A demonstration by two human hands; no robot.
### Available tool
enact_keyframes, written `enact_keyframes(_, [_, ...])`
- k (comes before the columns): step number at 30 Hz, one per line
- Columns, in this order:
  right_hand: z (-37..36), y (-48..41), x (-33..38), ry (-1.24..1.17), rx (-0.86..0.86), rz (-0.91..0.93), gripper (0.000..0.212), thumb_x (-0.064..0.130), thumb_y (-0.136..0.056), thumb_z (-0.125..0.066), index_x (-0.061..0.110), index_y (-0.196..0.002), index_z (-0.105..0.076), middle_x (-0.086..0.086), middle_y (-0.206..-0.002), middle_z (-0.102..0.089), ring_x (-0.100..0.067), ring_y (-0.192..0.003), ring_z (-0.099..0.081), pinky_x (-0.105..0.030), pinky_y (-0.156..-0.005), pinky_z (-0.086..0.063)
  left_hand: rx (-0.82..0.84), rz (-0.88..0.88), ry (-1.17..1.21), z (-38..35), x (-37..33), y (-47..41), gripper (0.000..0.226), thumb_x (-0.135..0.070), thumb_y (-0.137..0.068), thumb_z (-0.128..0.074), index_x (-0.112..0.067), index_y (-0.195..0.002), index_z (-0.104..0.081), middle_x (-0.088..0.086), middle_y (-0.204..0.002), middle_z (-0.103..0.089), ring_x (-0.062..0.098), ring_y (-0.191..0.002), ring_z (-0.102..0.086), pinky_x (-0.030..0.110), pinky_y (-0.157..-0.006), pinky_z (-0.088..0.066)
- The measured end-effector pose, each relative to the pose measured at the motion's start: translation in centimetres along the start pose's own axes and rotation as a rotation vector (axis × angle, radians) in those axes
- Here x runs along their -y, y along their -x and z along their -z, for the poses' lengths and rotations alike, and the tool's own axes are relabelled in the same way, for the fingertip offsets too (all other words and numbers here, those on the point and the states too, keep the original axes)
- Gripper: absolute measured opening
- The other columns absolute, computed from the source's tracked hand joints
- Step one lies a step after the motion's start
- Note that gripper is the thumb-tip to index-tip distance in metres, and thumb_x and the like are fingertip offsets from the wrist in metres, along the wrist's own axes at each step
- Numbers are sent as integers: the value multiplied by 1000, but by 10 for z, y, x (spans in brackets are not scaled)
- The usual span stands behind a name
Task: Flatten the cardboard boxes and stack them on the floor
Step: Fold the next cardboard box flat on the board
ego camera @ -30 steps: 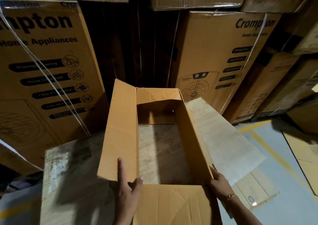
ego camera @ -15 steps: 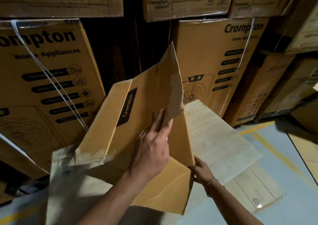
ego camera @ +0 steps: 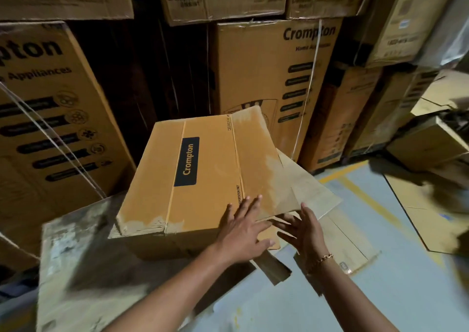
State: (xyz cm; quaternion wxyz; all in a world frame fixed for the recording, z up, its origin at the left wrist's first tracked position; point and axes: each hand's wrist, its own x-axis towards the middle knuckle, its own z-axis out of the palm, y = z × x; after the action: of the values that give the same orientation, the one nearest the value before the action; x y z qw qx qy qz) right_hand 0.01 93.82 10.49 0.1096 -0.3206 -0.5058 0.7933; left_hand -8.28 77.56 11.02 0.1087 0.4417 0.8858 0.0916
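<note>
Under left fingers (ego camera: 247, 206), seemingly touching: box (ego camera: 210, 177)

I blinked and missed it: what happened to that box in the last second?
The open box was folded down and laid label up on the sheets. Both hands let go: the left hand lies open on its near corner, the right hand hovers beside. The stacked cartons behind stayed put.

Stacked across the upper frame: sealed Crompton cartons (ego camera: 266, 77), white strap (ego camera: 308, 90) down the centre one; right, yellow floor line (ego camera: 342, 171).

Brown Crompton box (ego camera: 203, 174), collapsed flat
</note>
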Motion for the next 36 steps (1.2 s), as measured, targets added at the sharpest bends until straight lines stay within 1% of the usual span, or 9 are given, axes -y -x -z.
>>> enact_keyframes(3, [-4,4,12,68,-5,45,27,29,-98,-52,17,-122,-52,-13,-102,-73,-31,-90,-72,-42,-81,-53,-50,-69,98,5,12,12,64,-66,-86,-51,-47,-145,-36,-15,-163,5,6,-149,8,46,-120,8])
enact_keyframes(5, [-8,2,17,184,-55,92,38,9,-95,-55,18,-131,-46,-13,-103,-71,-30,-90,-72,-38,-75,-54,-124,-83,98,8,25,29,65,-63,-82,-58,-42,-142,-41,-15,-162,-11,5,-149,-6,43,-122,-1])
enact_keyframes(7, [-10,-3,20,274,-87,115,48,4,-92,-56,17,-137,-44,-14,-103,-70,-27,-90,-71,-38,-74,-55,-218,-36,83,8,46,51,62,-59,-81,-61,-36,-136,-44,-13,-159,-24,6,-147,-17,46,-122,-16])
enact_keyframes(9, [-10,-9,21,422,-144,166,52,10,-90,-62,21,-138,-45,-12,-111,-69,-26,-98,-68,-41,-81,-56,-288,82,-6,8,77,73,71,-60,-80,-61,-33,-142,-38,-10,-160,-24,8,-147,-18,45,-123,-15])
enact_keyframes(13, [-21,0,18,1319,-221,487,63,45,-92,-55,27,-148,-32,-3,-155,-34,-26,-137,-39,-47,-109,-38,-198,378,-229,11,133,108,102,-64,-81,-61,-29,-157,-2,-8,-163,5,16,-152,-1,43,-121,-4])
enact_keyframes(16, [-48,9,11,1674,101,655,82,65,-89,-47,31,-155,-11,3,-164,-4,-22,-150,-10,-44,-119,-18,-140,415,-267,11,143,114,100,-54,-87,-62,-31,-157,6,-6,-164,10,15,-152,-2,45,-122,-8])
enact_keyframes(19, [-68,-1,-1,1924,342,627,101,58,-84,-63,30,-155,3,-1,-164,8,-26,-151,1,-44,-120,-14,-184,393,-307,8,142,112,97,-39,-87,-68,-29,-157,-2,-4,-165,-6,17,-150,-16,44,-120,-17])
enact_keyframes(26, [-60,-10,-13,2055,416,771,79,36,-93,-52,29,-155,-4,-5,-164,-7,-25,-148,-20,-38,-116,-29,-212,302,-380,-1,144,121,85,-21,-76,-77,-21,-150,-35,3,-151,-43,22,-135,-45,42,-110,-37])
enact_keyframes(36, [-25,24,-43,1985,504,924,63,35,-93,-49,30,-152,-26,-1,-159,-28,-23,-143,-34,-37,-109,-38,-132,265,-262,-36,132,166,76,-15,-90,-59,-25,-156,-22,0,-163,-20,23,-148,-26,38,-119,-23])
